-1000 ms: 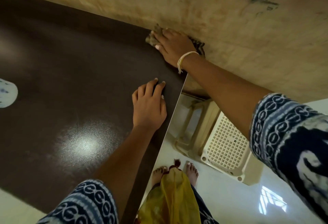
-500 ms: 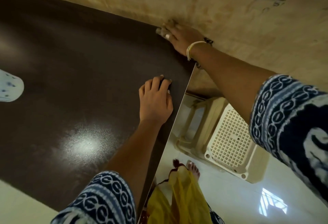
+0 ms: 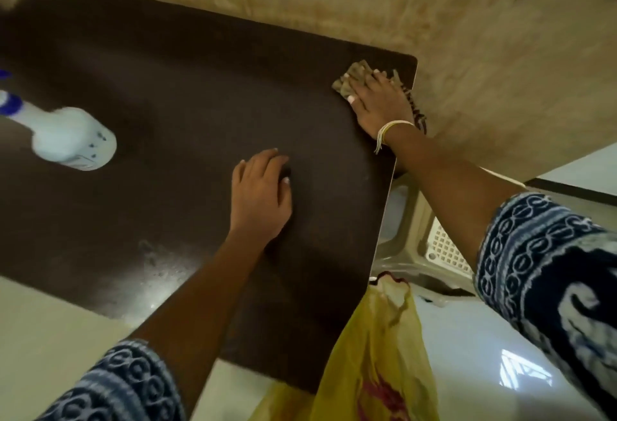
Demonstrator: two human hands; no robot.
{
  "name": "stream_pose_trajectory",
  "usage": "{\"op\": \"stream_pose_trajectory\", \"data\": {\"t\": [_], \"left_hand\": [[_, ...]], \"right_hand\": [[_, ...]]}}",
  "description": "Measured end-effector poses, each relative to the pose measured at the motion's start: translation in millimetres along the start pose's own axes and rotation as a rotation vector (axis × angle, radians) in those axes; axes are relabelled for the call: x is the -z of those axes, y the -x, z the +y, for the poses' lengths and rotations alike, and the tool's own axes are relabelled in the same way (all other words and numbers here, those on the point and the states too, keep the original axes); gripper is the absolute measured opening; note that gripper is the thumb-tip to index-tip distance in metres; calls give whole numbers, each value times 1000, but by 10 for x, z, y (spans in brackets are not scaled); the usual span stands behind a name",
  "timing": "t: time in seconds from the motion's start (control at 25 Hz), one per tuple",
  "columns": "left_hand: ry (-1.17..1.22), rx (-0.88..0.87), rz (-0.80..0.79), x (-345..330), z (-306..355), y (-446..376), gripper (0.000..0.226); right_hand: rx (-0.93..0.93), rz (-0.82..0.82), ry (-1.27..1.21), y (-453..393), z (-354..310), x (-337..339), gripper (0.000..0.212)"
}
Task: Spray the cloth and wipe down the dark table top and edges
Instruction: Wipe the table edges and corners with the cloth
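- Cloth (image 3: 359,82) under right hand (image 3: 384,103) at far right corner of dark worktop (image 3: 173,93), fingers spread flat over it, grip apart.
- Spray bottle (image 3: 66,138) well to the left, on its side and untouched.
- Left hand (image 3: 260,192) flat mid-worktop, grip apart; best kept there as a brace.
- Advisable: even palm pressure, overlapping passes, cloth wrapped over right edge.

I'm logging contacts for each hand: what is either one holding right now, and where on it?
The right hand presses flat on the crumpled cloth, covering most of it. The left hand holds nothing; it rests on the table top.
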State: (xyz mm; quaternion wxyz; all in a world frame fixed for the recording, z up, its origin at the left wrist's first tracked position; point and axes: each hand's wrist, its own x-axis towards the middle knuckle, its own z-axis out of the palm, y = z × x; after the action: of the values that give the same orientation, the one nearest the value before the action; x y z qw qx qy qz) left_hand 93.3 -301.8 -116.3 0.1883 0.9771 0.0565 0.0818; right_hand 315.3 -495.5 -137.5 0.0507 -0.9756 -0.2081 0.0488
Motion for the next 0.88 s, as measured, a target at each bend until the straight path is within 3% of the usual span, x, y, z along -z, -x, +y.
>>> {"op": "stream_pose_trajectory", "data": {"t": [0.4, 0.88], "left_hand": [[-40, -18, -145, 690, -1189, 1214, 37], [-144, 3, -341, 923, -1559, 1706, 57]], "right_hand": [[-27, -30, 27, 1536, -1288, -224, 53], [-51, -16, -29, 2390, -1847, -380, 52]]}}
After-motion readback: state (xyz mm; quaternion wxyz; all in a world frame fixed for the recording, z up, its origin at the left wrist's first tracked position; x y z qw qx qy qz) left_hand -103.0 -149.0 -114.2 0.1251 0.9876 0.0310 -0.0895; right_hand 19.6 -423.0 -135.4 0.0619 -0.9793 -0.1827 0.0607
